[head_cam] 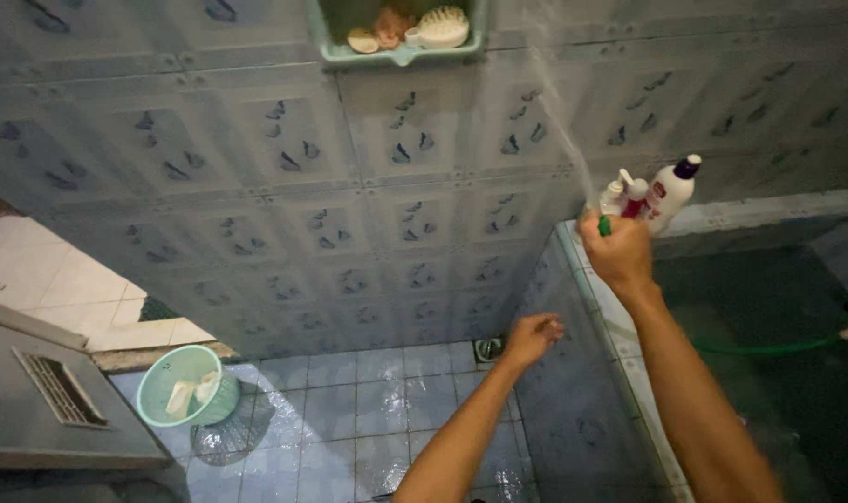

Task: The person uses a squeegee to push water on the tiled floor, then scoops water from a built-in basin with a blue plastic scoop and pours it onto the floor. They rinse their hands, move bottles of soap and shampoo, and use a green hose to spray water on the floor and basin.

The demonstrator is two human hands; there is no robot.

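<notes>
Two bare arms reach forward into a tiled bathroom, seen from above by a head-worn camera. The right hand (618, 250) is raised at the corner of a tiled water basin (629, 345), fingers curled shut around the end of a green hose (605, 224). A thin jet of water (559, 112) shoots from the hose end up and to the left, striking the patterned wall tiles (284, 158) near the top. The rest of the hose trails across the dark inside of the basin toward the right edge. Just beyond the right hand, on the basin's back corner ledge, stand three bottles close together: a white bottle with a dark cap (670, 191), a smaller pump bottle (635, 194), and a pale bottle (612, 196) partly hidden behind the hand.

The left hand (532, 336) is held lower, near the basin's outer wall, fingers loosely bent and holding nothing. Below it lies a wet, pale blue tiled floor (377, 419) with a small floor drain (488, 349) at the wall's foot. A mint-green plastic basket (187, 385) sits on the floor at the left. High on the wall, a green soap shelf (401, 37) holds a pale brush and small items.
</notes>
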